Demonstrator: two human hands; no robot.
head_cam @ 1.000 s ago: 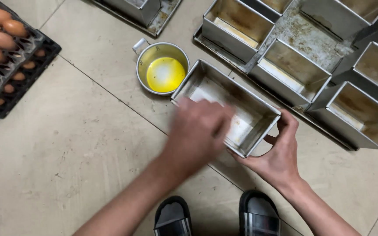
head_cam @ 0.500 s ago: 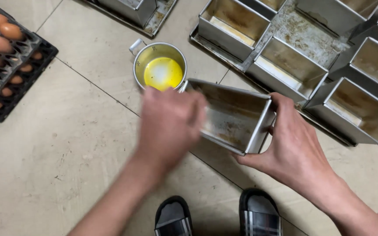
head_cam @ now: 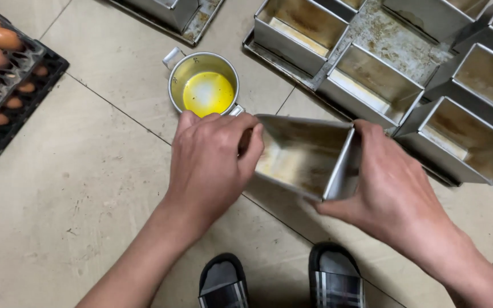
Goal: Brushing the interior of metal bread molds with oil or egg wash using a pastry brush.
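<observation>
My right hand (head_cam: 392, 191) grips the right end of a rectangular metal loaf tin (head_cam: 300, 157), which is lifted off the floor and tilted so its open side faces left toward me. My left hand (head_cam: 212, 162) is curled at the tin's left end, fingers closed near its rim; whether something small sits inside the fingers I cannot tell. Just behind the left hand stands a small metal pot (head_cam: 203, 85) with yellow liquid in it.
A metal tray (head_cam: 389, 40) at the back right carries several more loaf tins. A black egg tray (head_cam: 7, 97) with brown eggs lies at the far left. Another tin on a tray (head_cam: 172, 11) is at the top. My two slippered feet (head_cam: 281, 282) are on the tiled floor.
The tin, which lay flat on the floor, has been lifted and tipped on its side by my right hand. My left hand moved from inside the tin to its left end.
</observation>
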